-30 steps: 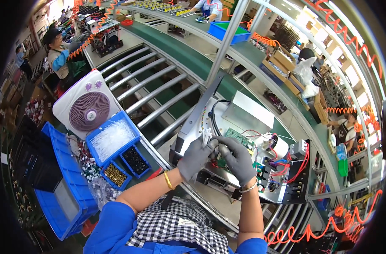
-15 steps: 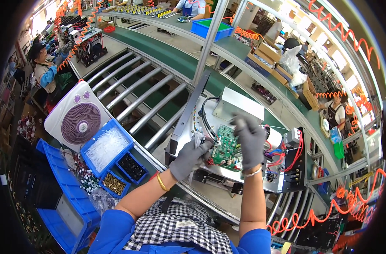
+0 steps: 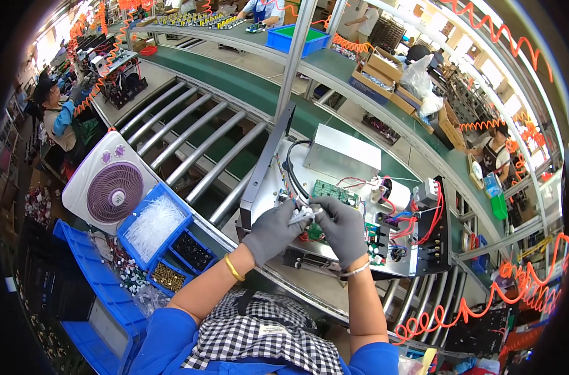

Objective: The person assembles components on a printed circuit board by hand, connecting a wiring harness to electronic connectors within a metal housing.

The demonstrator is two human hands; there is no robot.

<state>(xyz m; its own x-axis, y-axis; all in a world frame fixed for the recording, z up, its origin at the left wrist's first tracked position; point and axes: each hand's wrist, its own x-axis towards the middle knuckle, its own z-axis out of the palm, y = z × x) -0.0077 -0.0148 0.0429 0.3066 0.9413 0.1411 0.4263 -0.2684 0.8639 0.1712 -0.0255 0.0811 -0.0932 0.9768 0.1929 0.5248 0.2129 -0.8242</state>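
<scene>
My grey-gloved left hand [image 3: 273, 234] is closed around a small bunch of white plastic pieces [image 3: 302, 217], their ends sticking out toward the right. Bent in from the other side, my grey-gloved right hand [image 3: 344, 232] has its fingertips pinched at the same bunch. Both hands are over an open metal chassis [image 3: 267, 199]. A green circuit board [image 3: 325, 189] lies inside it, partly covered by my hands. Behind the hands, a looped black cable [image 3: 289, 167] runs beside a silver metal box [image 3: 344, 152]. A white cylinder [image 3: 395, 195] and red wires [image 3: 412, 230] are at the right.
At left, a purple-and-white fan [image 3: 114, 194] stands by blue bins holding white plastic strips [image 3: 154, 228], black parts [image 3: 194, 250] and brass parts [image 3: 167, 275]. Metal rollers [image 3: 203, 147] extend behind. A metal post [image 3: 294, 69] rises beyond the chassis. Orange coiled hoses [image 3: 447, 312] hang at right.
My right hand has come down and left from above the circuit board to meet the left hand at the white pieces. The whole view has shifted slightly.
</scene>
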